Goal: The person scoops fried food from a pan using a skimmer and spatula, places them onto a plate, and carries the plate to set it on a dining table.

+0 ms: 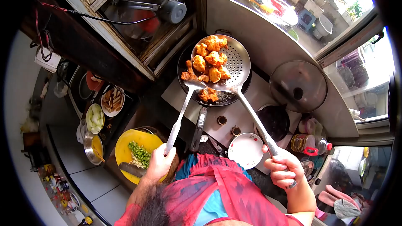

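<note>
My left hand [161, 162] is closed round the handle of a metal spatula [177, 122], whose blade reaches into the pan beside the skimmer's rim. In my right hand [284, 168] is the long handle of a perforated skimmer [238, 65], held over the frying pan [229, 99]. Several browned fried chicken pieces [214, 58] lie on the left side of the skimmer. More fried pieces [208, 95] are in the dark pan below, partly hidden by the skimmer and spatula. The pan's handle [198, 129] points toward me, and neither hand touches it.
A white plate [246, 150] sits near my right hand. Left is a yellow cutting board [122, 147] with chopped green onion [139, 154] and a knife [133, 170]. A glass lid [298, 86] leans on the right wall, above an oil bottle [305, 143]. Bowls [94, 118] stand further left.
</note>
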{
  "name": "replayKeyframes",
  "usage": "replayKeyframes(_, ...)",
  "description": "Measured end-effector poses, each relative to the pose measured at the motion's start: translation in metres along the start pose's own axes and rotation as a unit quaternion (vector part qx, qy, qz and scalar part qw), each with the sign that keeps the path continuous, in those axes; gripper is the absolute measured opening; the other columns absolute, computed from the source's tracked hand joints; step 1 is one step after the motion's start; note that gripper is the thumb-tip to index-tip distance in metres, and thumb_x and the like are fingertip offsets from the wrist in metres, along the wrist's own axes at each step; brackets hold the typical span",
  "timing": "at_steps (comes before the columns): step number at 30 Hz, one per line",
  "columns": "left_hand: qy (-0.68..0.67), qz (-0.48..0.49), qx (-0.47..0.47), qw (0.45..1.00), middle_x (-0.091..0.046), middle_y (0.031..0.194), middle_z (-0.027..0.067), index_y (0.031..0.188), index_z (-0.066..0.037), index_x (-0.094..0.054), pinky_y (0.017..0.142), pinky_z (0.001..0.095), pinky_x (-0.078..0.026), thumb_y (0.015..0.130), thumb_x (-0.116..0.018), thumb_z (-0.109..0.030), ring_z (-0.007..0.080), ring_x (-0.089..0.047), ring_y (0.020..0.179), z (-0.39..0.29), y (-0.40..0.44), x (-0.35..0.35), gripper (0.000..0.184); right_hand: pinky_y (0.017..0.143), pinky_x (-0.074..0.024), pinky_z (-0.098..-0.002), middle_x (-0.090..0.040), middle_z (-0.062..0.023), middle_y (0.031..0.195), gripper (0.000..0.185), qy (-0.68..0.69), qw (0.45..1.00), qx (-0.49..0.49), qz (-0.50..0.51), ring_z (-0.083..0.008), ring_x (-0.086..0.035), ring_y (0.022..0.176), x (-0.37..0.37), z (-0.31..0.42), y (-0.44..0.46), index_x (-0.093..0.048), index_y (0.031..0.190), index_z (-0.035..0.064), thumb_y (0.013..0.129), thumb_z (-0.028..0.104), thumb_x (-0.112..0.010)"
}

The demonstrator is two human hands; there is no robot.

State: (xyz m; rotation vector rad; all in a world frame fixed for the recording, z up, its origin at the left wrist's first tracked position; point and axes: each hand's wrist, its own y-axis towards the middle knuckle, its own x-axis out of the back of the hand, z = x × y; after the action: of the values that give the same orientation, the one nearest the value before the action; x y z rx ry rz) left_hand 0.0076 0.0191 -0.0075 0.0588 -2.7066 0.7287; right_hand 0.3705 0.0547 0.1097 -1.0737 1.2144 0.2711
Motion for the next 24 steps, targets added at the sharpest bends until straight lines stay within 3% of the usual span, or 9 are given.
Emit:
replayKeyframes(14, -0.007, 0.005, -0.011, 1.0, -0.052, 0.065, -0.0007, 0.084, 0.002, -0.057, 0.057, 0.0266, -0.041, 0.089, -0.059, -0.015, 0.0064, -0.046, 0.064, -0.005, 0.002, 0.0, 0.018, 0.029, -0.0255, -0.0188, -0.034, -0.0007, 0.063, 0.033, 0.03, 0.999, -0.01, 0.005, -0.0034, -0.028, 0.035, 0.021, -0.009, -0.016, -0.033, 0.125, 0.0057, 0.093, 0.004, -0.043)
replayKeyframes(24, 0.012, 0.004, -0.005, 1.0, -0.053, 0.065, -0.0001, 0.085, 0.002, -0.057, 0.057, 0.027, -0.042, 0.088, -0.059, -0.016, 0.0069, -0.047, 0.063, -0.006, 0.001, -0.002, 0.018, 0.03, -0.0224, -0.0184, -0.034, -0.0005, 0.063, 0.031, -0.036, 0.999, 0.014, -0.009, -0.0034, -0.027, 0.035, 0.032, -0.012, -0.014, -0.035, 0.123, 0.0053, 0.093, 0.005, -0.044)
